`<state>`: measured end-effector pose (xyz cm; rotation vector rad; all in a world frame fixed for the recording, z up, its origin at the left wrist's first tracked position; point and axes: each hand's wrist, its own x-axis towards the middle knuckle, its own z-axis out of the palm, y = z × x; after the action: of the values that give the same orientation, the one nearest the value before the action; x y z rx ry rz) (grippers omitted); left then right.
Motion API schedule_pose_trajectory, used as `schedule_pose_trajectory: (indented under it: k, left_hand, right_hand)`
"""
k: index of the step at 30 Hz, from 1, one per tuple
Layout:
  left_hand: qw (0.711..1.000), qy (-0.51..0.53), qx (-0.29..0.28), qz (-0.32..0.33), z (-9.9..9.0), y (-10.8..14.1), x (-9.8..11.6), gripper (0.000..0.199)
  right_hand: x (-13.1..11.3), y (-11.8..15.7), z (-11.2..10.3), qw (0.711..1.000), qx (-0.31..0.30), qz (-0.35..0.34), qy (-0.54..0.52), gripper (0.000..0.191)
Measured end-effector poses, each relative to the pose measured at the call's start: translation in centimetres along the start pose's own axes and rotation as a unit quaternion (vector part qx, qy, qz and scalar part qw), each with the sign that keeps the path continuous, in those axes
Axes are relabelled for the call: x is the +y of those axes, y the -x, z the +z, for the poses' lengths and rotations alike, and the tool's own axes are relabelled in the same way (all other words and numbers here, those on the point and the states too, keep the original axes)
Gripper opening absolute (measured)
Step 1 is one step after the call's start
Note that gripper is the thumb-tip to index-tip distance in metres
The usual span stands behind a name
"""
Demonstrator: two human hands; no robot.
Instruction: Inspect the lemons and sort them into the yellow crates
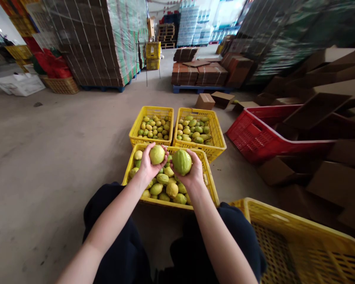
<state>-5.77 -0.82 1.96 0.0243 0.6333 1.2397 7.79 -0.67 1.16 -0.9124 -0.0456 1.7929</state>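
My left hand (150, 167) is closed around a smooth yellow-green guava (157, 154), its fingers curled under it. Beside it, my right hand (196, 170) grips a larger, greener guava (182, 162) with a bumpy, ridged skin. Both fruits are held up a little apart, above a yellow plastic crate (177, 206) between my knees. Several green and yellow guavas (163, 179) lie in that crate, partly hidden by my hands and forearms.
Two more yellow crates, the left one (131, 136) and the right one (220, 136), hold smaller fruit just beyond. At my right are another yellow crate (284, 216), a red crate (251, 130) and cardboard boxes (337, 173). Wrapped pallet stacks (88, 43) stand farther back.
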Motion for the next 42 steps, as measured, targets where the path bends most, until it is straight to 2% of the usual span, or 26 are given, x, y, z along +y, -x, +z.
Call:
schedule_pose_trajectory:
  k: [7,15,21,26,29,33,35,39,42]
  left_hand:
    - [0.999,-0.032,0.030,-0.011,-0.1,-0.3,0.1,0.021]
    - [0.995,-0.063,0.065,0.041,-0.3,-0.6,0.3,0.021]
    - [0.997,-0.055,0.054,0.031,-0.5,-0.6,0.3,0.019]
    - [0.998,-0.003,0.058,0.015,-0.6,-0.5,0.5,0.021]
    - [0.998,0.016,0.054,0.030,-0.7,-0.2,0.7,0.019]
    - [0.997,0.015,0.041,0.066,-0.5,0.0,0.8,0.008]
    - [0.996,0.012,0.038,0.076,-0.3,0.0,0.8,0.012]
    - [0.997,0.031,0.018,0.062,-0.2,0.1,0.7,0.012]
    - [0.997,0.066,-0.002,0.052,-0.1,0.2,0.8,0.009]
  right_hand:
    - [0.1,-1.1,-0.5,0.998,-0.016,0.053,-0.010,0.025]
    - [-0.1,0.1,0.2,0.999,-0.032,0.023,0.005,0.023]
    - [-0.1,0.2,0.0,0.999,-0.049,0.002,0.014,0.010]
    - [0.1,-0.6,-0.1,0.999,0.018,0.029,-0.015,0.025]
    - [0.2,-0.8,-0.2,0.999,0.021,0.044,-0.012,0.030]
    - [0.3,-0.8,-0.3,1.000,-0.004,0.027,0.000,0.015]
    - [0.4,-0.7,-0.2,1.000,0.004,0.004,0.009,0.006]
    - [0.4,-0.3,0.1,0.999,0.044,-0.006,0.025,0.009]
    - [0.2,-0.1,0.2,0.999,0.033,0.012,0.013,0.009]
